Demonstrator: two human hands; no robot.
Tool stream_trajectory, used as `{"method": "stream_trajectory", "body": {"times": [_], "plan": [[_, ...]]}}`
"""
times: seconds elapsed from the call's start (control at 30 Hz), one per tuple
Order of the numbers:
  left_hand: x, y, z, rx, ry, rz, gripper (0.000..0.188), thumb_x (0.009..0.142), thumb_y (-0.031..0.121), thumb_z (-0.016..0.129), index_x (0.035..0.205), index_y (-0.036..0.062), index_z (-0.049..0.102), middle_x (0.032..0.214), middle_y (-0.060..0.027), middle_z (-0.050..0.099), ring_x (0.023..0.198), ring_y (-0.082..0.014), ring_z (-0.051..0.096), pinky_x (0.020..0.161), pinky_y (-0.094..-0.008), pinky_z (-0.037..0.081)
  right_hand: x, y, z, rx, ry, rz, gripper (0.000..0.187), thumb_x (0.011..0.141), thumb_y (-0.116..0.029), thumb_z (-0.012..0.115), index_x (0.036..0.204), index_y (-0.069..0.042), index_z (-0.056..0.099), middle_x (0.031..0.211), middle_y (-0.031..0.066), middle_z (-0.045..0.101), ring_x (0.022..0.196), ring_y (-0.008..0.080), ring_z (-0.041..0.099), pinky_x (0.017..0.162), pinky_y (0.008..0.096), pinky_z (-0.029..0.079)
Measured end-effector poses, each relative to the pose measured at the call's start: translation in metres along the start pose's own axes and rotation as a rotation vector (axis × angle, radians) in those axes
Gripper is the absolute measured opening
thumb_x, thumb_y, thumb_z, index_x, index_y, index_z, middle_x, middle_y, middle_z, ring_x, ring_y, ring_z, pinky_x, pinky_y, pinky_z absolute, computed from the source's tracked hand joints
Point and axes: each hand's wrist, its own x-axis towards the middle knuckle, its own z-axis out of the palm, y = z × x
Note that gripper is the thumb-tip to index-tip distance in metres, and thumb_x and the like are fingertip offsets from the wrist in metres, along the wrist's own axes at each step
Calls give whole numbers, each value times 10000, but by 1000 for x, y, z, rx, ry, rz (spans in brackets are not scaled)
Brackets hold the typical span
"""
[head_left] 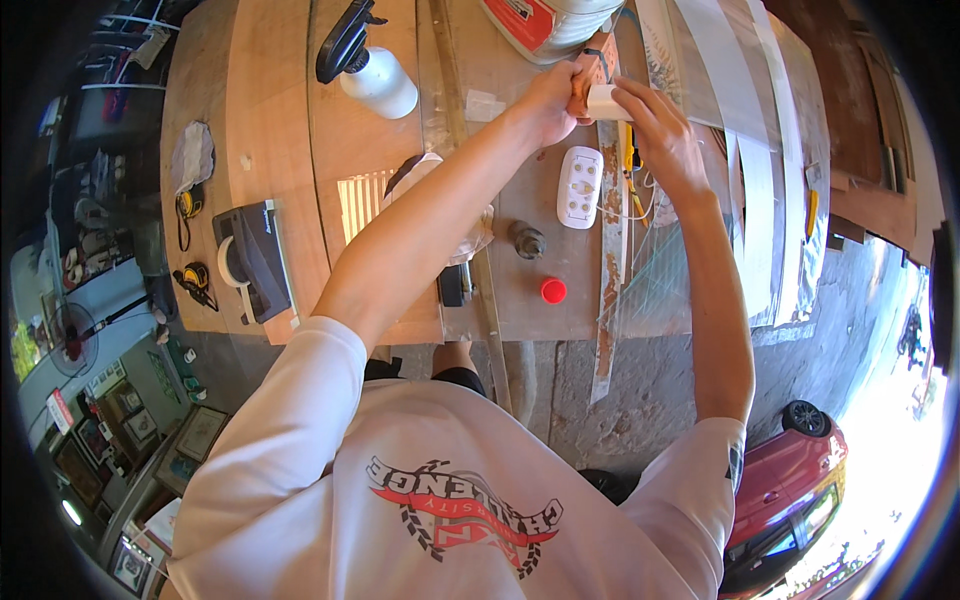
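Both arms reach to the far side of the table. My left hand [553, 103] is closed at the near end of an orange-brown block-like piece [599, 58] with a dark band across it; its kind I cannot make out. My right hand [662, 135] pinches a small white rectangular piece [606, 103] against the near end of the orange one. Just nearer than the hands lies a white power strip [579, 187] with a cord. A red cap [553, 290] and a small dark bottle [527, 239] are nearer to me.
A white spray bottle [380, 82] with a black head and a large white jug [550, 28] stand at the back. Metal strips [607, 330] and clear sheets [690, 270] lie at the right. Tape measures [195, 280] and a black case [255, 262] sit at the left.
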Motion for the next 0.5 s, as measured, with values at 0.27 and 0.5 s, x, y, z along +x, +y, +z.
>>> {"method": "stream_trajectory", "body": {"times": [0.27,0.5], "plan": [[8,-5,9,-66,-55,-15,272,1049,309,341,1155,138,524,1065,-36,596,915,-163,530,773,-364,369,0,2,-9,-37,42,-28,432,761,61,629,1159,-103,651,1195,42,684,1005,271,666,834,382,573],[9,-10,-13,-21,-33,2,326,1060,296,337,1241,124,545,1160,-49,621,1031,-174,566,935,-390,397,7,-13,-7,-306,-112,-136,371,797,-30,624,1154,-128,633,1268,25,648,1142,256,617,951,384,516]]}}
